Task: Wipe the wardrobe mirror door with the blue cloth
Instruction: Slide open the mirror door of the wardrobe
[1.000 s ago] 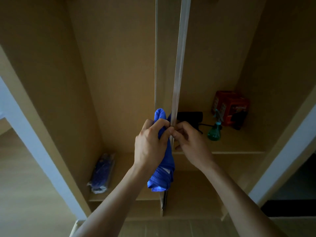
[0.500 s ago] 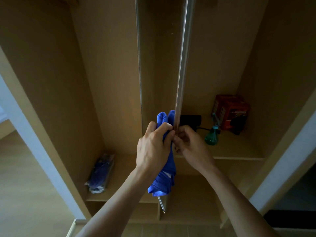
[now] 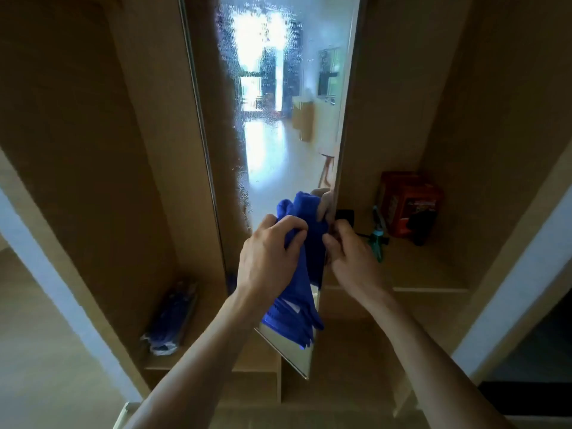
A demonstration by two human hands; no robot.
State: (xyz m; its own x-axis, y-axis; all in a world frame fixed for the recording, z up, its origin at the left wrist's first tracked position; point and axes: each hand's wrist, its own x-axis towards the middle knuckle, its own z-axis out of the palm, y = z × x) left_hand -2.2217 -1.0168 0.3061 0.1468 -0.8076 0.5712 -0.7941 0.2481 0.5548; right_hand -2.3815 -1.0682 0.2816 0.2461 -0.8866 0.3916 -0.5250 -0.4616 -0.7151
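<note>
Gripping blue cloth (image 3: 305, 267) in left hand (image 3: 269, 258) against mirror door (image 3: 278, 134); pinching its right edge with right hand (image 3: 353, 261) (to steady it, probably).

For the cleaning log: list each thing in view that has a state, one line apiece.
mirror door: open, upper glass beaded with droplets.
blue cloth: bunched, hanging against the lower glass.
left hand: grips the blue cloth.
right hand: fingers curled round the mirror door's edge.
spray bottle: upright on the right shelf, partly hidden.
red box: standing on the right shelf.
wrapped bundle: lying on the lower left shelf.
</note>
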